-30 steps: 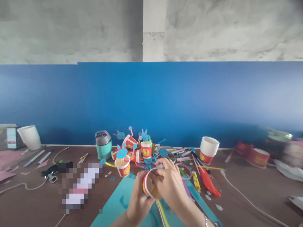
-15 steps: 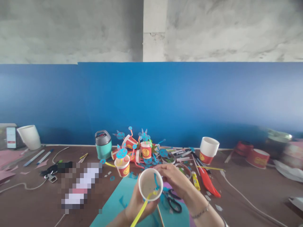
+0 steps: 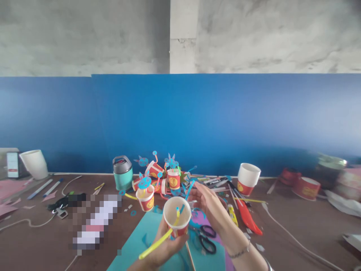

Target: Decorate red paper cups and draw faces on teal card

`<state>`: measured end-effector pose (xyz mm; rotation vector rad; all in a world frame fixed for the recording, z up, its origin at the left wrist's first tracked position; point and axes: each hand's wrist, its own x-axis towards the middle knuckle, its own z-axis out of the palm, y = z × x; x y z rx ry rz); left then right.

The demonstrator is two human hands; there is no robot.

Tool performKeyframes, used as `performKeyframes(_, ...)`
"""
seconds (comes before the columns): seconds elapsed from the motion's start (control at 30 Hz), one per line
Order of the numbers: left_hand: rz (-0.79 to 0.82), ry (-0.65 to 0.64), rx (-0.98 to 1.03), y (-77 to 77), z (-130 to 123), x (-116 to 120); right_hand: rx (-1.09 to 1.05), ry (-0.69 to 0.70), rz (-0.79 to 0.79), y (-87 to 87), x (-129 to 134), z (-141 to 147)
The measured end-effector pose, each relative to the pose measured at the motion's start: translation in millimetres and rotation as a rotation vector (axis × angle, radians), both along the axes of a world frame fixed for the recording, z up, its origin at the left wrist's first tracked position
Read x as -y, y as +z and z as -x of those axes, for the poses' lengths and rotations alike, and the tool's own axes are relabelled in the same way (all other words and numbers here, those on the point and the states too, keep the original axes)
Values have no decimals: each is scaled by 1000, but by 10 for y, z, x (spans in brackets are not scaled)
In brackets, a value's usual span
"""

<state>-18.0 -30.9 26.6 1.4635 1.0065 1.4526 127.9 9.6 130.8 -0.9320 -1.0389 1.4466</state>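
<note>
Brown tabletop, cluttered, runs up to a blue panel; bare grey wall above it. Turquoise sheet lies at near center, part of a purple sheet at its right. Left hand is closed around a red-and-white paper cup, grasping it over the turquoise sheet, mouth tilted toward the camera. Yellow straw sticks out over the near rim, to the left; blue straw pokes out the far right side. Right hand is open, fingers extended and loosely together, right at the blue straw; can't tell if they touch it. Black-handled scissors lie right of the cup, below the right hand. Decorated cups with blue paper faces cluster on the far side, left of center, beside a teal container. To the right: yellow glue stick, red pointed item, and farther back, stacked paper cups.
</note>
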Motion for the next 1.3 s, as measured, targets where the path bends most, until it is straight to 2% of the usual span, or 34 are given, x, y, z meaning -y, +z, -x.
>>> performKeyframes(0.1,29,-108,84,70,7,-12,170,132,38,14,33,7)
performKeyframes(0.17,51,-125,120,111,13,-21,284,125,34,8,25,10)
performKeyframes(0.23,78,-133,191,135,24,-29,367,-44,-46,12,5,1)
performKeyframes(0.3,87,-143,263,130,43,-38,462,-280,-232,42,-2,-28)
performKeyframes(0.33,82,-156,283,115,55,-44,527,-345,-358,67,7,-49)
performKeyframes(0.37,77,-181,287,93,67,-50,603,-349,-484,96,26,-71)
performKeyframes(0.4,72,-215,277,67,79,-56,685,-277,-589,126,53,-93)
performKeyframes(0.47,63,-287,242,12,96,-62,822,-79,-676,174,117,-123)
performKeyframes(0.53,58,-339,210,-20,99,-59,893,81,-650,194,169,-123)
performKeyframes(0.6,57,-342,190,-5,88,-44,912,151,-609,185,193,-94)
performKeyframes(0.67,36,-329,152,58,73,-25,909,109,-606,166,195,-44)
performKeyframes(0.77,-11,-309,68,172,64,-6,882,-80,-618,144,195,32)
performKeyframes(0.87,20,-298,50,181,77,-15,859,-193,-626,130,205,79)
performKeyframes(1.07,98,-309,284,-12,55,-64,862,-68,-536,88,168,58)
performKeyframes(1.17,128,-324,337,-19,34,-66,886,-38,-515,105,155,9)
performKeyframes(1.3,145,-348,328,15,51,-64,872,73,-510,160,183,-54)
